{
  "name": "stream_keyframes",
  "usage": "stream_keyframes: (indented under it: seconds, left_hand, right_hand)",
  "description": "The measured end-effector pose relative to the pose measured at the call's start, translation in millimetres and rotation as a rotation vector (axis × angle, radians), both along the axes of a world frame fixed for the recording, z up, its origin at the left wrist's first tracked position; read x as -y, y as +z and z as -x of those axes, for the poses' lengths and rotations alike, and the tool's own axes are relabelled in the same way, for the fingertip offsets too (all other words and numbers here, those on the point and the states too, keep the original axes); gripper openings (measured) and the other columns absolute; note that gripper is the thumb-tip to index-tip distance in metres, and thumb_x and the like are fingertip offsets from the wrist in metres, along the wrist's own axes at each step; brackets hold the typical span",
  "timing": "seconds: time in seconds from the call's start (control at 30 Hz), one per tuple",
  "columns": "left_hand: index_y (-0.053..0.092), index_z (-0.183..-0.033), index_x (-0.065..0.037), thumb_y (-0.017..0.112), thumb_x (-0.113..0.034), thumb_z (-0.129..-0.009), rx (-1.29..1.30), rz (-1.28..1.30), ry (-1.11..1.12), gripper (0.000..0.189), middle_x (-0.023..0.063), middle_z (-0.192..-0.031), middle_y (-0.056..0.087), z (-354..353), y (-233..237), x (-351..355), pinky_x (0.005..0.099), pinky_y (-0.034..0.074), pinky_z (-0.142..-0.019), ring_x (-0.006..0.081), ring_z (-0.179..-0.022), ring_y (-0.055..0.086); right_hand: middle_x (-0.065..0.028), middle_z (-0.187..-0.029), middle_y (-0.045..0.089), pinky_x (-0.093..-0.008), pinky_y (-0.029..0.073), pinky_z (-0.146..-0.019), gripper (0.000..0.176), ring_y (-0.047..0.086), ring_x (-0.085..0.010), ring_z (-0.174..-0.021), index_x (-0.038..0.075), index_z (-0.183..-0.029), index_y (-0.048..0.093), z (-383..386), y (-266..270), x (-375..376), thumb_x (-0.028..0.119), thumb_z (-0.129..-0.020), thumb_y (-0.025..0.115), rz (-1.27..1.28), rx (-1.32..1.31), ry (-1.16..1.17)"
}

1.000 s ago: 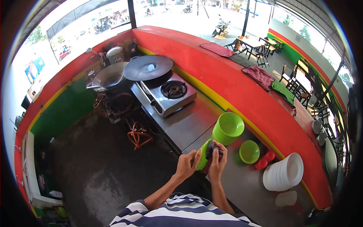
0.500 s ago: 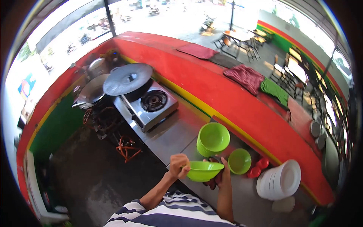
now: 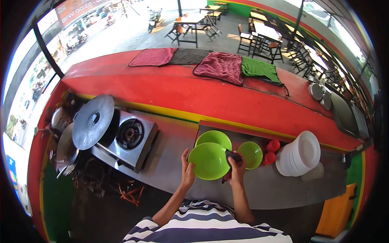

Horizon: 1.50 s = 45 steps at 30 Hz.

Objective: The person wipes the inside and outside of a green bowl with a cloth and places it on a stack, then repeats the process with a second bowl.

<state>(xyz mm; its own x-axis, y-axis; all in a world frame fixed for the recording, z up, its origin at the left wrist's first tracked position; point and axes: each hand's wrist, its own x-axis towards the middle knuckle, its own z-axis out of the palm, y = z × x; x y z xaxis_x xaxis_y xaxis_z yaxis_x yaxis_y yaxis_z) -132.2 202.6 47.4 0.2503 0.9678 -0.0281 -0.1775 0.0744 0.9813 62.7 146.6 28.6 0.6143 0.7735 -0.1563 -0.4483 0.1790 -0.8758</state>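
A light-green bowl is held up in front of my body, its hollow side tilted toward me. My left hand grips its left rim, thumb against the inside. At the opposite rim, my right hand is closed around a dark maroon cloth, which presses on the bowl's edge. Behind the held bowl stands a stack of green bowls, partly hidden by it. Another green bowl sits on the steel counter just right of my right hand.
Small red containers and stacked white bowls stand to the right on the steel counter. A gas stove and a big metal lid are at left. Folded cloths lie along the red ledge.
The view has swung to the right. The bowl, seen from its side before, now shows its inside. My left hand has gone from a fist at the rim to a grip with raised fingers.
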Motion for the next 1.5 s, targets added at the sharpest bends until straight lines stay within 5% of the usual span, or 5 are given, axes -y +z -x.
stream_keyframes:
  seconds: [0.23, 0.53, 0.83, 1.03, 1.5]
  left_hand:
    - [0.022, -0.158, 0.0, 0.045, -0.032, -0.102, -0.021, -0.244, -0.028, 0.068, 0.0183, -0.152, 0.038, -10.6, -60.5, -29.4, 0.0394, 0.033, -0.115, 0.0289, -0.139, 0.04]
    - [0.004, -0.161, 0.0, 0.04, 0.0, -0.097, -0.165, -0.33, -0.106, 0.073, 0.0251, -0.164, 0.02, -11.6, -89.5, -50.1, 0.0404, 0.022, -0.122, 0.0388, -0.151, 0.026]
    - [0.017, -0.159, 0.005, 0.047, -0.04, -0.108, -0.36, -0.163, -0.053, 0.075, 0.0287, -0.163, 0.024, 2.2, -85.3, -9.2, 0.0399, 0.024, -0.122, 0.0372, -0.153, 0.022]
    - [0.03, -0.156, 0.0, 0.042, -0.052, -0.107, -0.218, 0.277, 0.145, 0.072, 0.0246, -0.154, 0.042, -3.2, -152.1, 67.3, 0.0457, 0.035, -0.114, 0.0362, -0.141, 0.044]
    - [0.03, -0.153, 0.002, 0.071, -0.036, -0.096, -0.239, 0.232, 0.161, 0.08, 0.0215, -0.149, 0.046, -255.4, -210.9, 76.8, 0.0395, 0.042, -0.109, 0.0301, -0.135, 0.049]
  right_hand:
    - [-0.0062, -0.11, 0.064, -0.0281, 0.051, -0.084, 0.042, 0.062, -0.0134, -0.097, 0.004, -0.125, 0.058, 15.9, -19.8, -2.7, 0.007, -0.088, 0.078, 0.081, 0.039, -0.204]
    - [-0.0065, -0.112, 0.065, -0.0278, 0.052, -0.085, 0.038, 0.063, -0.0149, -0.098, 0.003, -0.122, 0.06, 42.7, -21.0, 2.7, 0.007, -0.088, 0.076, 0.132, 0.079, -0.279]
    - [-0.0044, -0.105, 0.066, -0.0245, 0.053, -0.069, 0.037, 0.062, -0.0103, -0.084, 0.005, -0.122, 0.062, 26.1, -36.7, 18.6, 0.006, -0.088, 0.077, 0.102, -0.029, -0.219]
    - [-0.003, -0.103, 0.065, -0.0264, 0.053, -0.072, 0.038, 0.062, -0.0106, -0.086, 0.005, -0.121, 0.062, -19.6, -53.9, 50.8, 0.007, -0.087, 0.078, 0.13, -0.156, -0.216]
    - [-0.0023, -0.098, 0.061, -0.0265, 0.049, -0.071, 0.057, 0.058, -0.0108, -0.084, 0.006, -0.136, 0.051, -201.8, -157.6, 137.2, 0.013, -0.086, 0.079, 0.395, -0.16, -0.067]
